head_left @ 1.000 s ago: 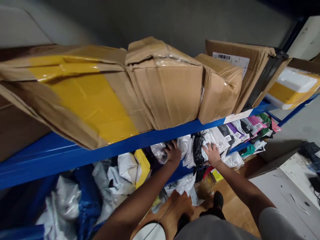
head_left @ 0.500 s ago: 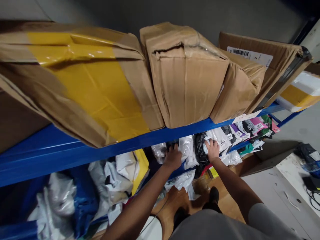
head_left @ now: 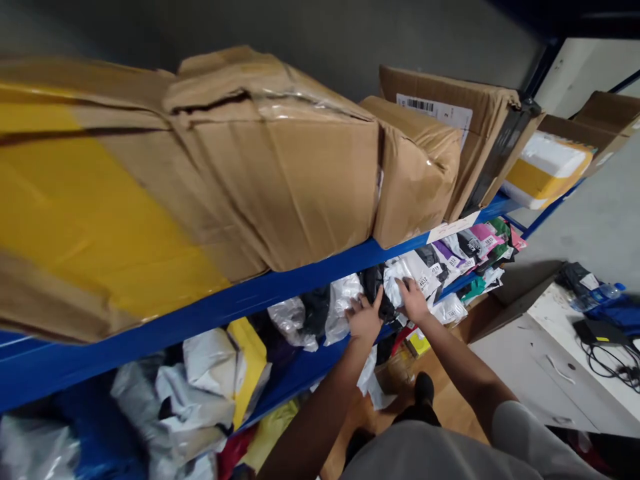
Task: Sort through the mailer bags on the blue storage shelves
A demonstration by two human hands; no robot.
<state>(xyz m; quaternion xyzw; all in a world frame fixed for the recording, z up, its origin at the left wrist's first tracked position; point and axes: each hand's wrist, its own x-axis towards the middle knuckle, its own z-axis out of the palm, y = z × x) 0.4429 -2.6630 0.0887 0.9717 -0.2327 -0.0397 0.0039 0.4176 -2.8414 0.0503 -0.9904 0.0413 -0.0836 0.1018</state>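
My left hand (head_left: 365,318) is open, thumb and fingers spread, at the front of a row of plastic mailer bags on the lower shelf. Its fingers reach a clear-white bag (head_left: 343,307) and the edge of a black bag (head_left: 373,283). To its right, my right hand (head_left: 413,301) has its fingers apart against a crumpled white parcel (head_left: 397,275); its fingertips rest on the parcel's front. Beside that parcel stands a white bag with a label reading 4032 (head_left: 423,273). How far the fingers reach between the bags is partly hidden.
Large cardboard boxes (head_left: 285,180) line the blue shelf (head_left: 320,287) above my hands. Further mailers (head_left: 210,363) lie at the lower left, one of them yellow. A white desk (head_left: 555,333) with a black device (head_left: 597,331) and cables stands at the right.
The view has shifted right along the shelf. My left hand has moved right, from the dark bag to the clear-white and black bags, closer to my right hand, which stays at the white parcel.
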